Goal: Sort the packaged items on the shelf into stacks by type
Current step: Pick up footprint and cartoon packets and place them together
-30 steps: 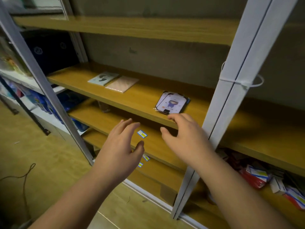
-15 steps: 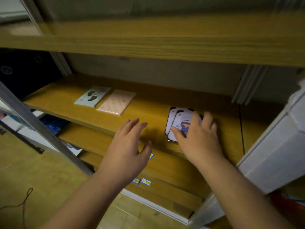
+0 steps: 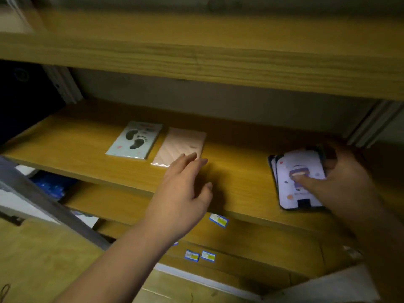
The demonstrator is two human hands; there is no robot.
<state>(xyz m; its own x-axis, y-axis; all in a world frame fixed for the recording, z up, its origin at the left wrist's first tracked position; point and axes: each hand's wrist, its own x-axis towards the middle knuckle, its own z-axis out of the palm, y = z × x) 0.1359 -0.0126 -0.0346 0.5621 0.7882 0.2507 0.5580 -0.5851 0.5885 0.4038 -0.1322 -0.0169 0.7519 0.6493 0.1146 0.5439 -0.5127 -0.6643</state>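
Note:
On the wooden shelf (image 3: 72, 149) lie a pale blue packet with black footprints (image 3: 134, 139) and a pink quilted packet (image 3: 180, 147) side by side at the left. At the right sits a small stack of white cartoon-print packets (image 3: 293, 171). My right hand (image 3: 343, 182) grips this stack, thumb on the top packet and fingers curled round its far edge. My left hand (image 3: 183, 193) hovers over the shelf's front edge with fingers extended, its fingertips just short of the pink packet's near corner, holding nothing.
A shelf board (image 3: 196, 55) runs close overhead. Grey metal uprights stand at the back left (image 3: 63, 86) and back right (image 3: 369, 127). Lower shelves carry small blue-and-yellow labels (image 3: 218, 219). Blue packages (image 3: 50, 186) lie lower left.
The view has closed in on the shelf. My right hand went from resting on the cartoon stack to gripping it. My left hand reached forward toward the pink packet.

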